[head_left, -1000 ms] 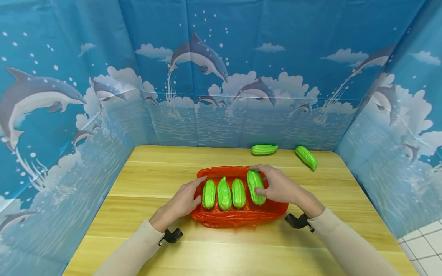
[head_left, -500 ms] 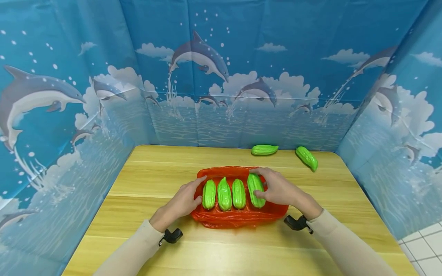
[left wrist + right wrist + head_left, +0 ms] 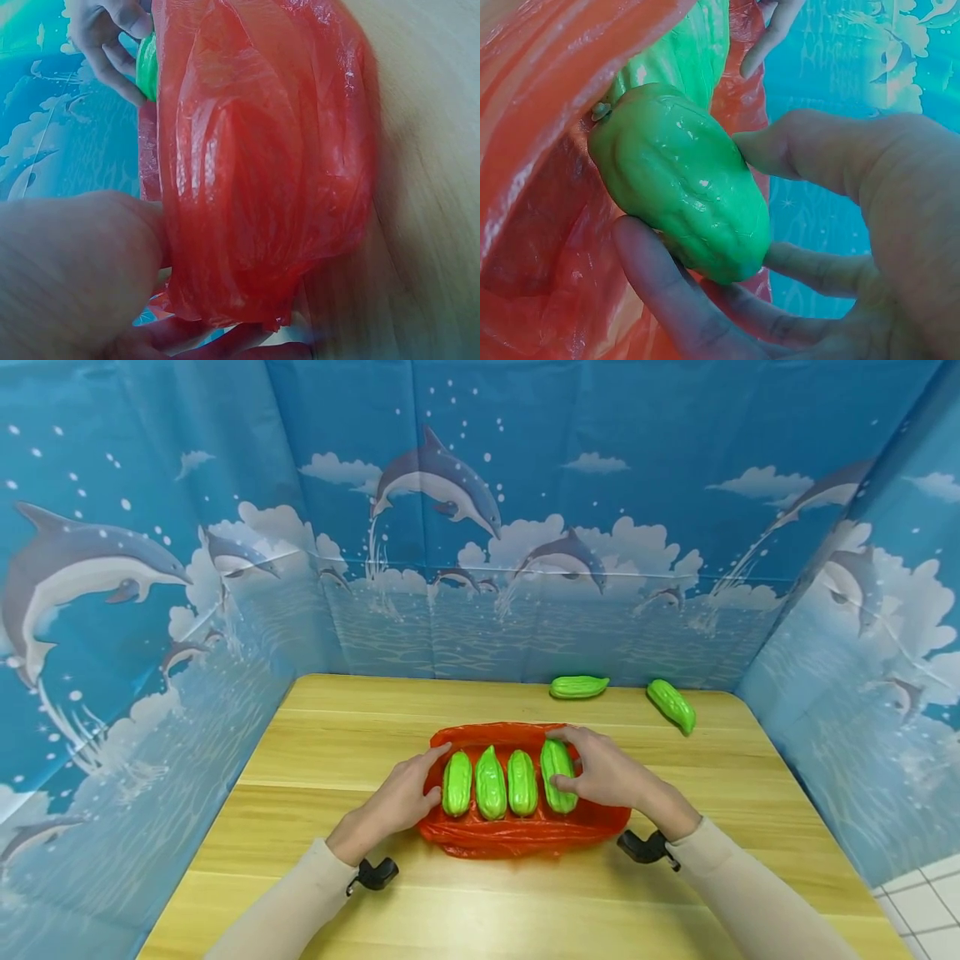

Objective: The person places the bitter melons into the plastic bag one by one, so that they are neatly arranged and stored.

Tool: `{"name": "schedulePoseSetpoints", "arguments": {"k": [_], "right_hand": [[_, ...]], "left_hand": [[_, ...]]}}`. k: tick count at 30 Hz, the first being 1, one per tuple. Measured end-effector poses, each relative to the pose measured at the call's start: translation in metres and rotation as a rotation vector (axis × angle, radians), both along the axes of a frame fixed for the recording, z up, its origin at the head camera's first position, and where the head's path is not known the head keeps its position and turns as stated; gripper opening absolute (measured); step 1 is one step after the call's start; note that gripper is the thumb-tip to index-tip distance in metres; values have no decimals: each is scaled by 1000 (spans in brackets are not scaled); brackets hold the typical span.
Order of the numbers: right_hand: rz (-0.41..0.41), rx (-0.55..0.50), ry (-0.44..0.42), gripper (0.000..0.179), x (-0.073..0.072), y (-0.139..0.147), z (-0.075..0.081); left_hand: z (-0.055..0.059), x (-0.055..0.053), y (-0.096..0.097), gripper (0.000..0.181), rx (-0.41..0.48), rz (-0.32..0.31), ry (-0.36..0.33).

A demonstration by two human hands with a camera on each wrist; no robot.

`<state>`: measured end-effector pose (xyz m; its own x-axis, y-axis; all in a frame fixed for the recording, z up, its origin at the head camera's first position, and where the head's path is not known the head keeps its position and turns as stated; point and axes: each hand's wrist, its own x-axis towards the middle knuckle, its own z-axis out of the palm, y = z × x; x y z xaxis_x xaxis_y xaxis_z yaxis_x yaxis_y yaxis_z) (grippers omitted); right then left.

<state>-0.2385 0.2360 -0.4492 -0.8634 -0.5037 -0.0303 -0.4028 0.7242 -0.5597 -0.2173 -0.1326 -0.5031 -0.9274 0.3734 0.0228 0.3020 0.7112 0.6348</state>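
An opened red plastic bag [image 3: 517, 843] lies on the wooden table with several bright green bitter melons [image 3: 491, 785] in a row inside it. My right hand [image 3: 607, 768] holds the rightmost bitter melon [image 3: 556, 777] between thumb and fingers, inside the bag's right end. In the right wrist view that bitter melon [image 3: 682, 180] shows its small stem, with the fingers curled around its lower side. My left hand [image 3: 401, 793] grips the bag's left end. The left wrist view shows the bag's wall [image 3: 247, 165] hiding the thumb tip, with fingers below at the gathered edge.
Two more bitter melons lie at the back of the table [image 3: 360, 710], one sideways [image 3: 579, 687] and one slanted [image 3: 671, 706] at the right. A blue curtain [image 3: 480, 635] printed with dolphins surrounds the table's back and sides.
The rightmost bitter melon has settled slightly lower into the row, with my right hand still on it. The left hand keeps its place on the bag. The view has shifted slightly.
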Motion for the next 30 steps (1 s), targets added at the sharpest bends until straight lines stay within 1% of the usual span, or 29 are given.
{"name": "schedulePoseSetpoints", "arguments": {"k": [1,2,5,8,9,12,14,17,21,27,30], "right_hand": [[3,-12,-5,78,-2,3,-3],[29,-49,7,80,-9,9,-14],[38,-80,-18,82,-14,13,-20],[9,-94,-62,81,-10,8,-15],[-21,-68,-82,80,-3,2,-4],[-38,-48,-74,77,3,-5,3],[-38,-31,-52,74,6,-7,7],[-47,-33,-43,70,6,-10,10],[-61,-56,-56,65,7,-10,14],[-63,-57,-24,62,7,-5,19],[-77,-62,-11,60,6,-2,22]], "left_hand": [[0,0,0,74,3,-1,1],[1,0,0,75,5,-2,1],[1,0,1,75,9,-2,1],[1,-1,1,74,8,1,3],[1,-1,1,74,6,2,2],[1,-1,1,74,5,2,1],[1,-2,0,75,6,1,1],[2,-3,0,75,13,-3,-1],[2,-3,-1,75,13,-3,-7],[0,-3,-2,75,5,-4,-14],[-1,-2,-2,74,15,-5,-3]]}}
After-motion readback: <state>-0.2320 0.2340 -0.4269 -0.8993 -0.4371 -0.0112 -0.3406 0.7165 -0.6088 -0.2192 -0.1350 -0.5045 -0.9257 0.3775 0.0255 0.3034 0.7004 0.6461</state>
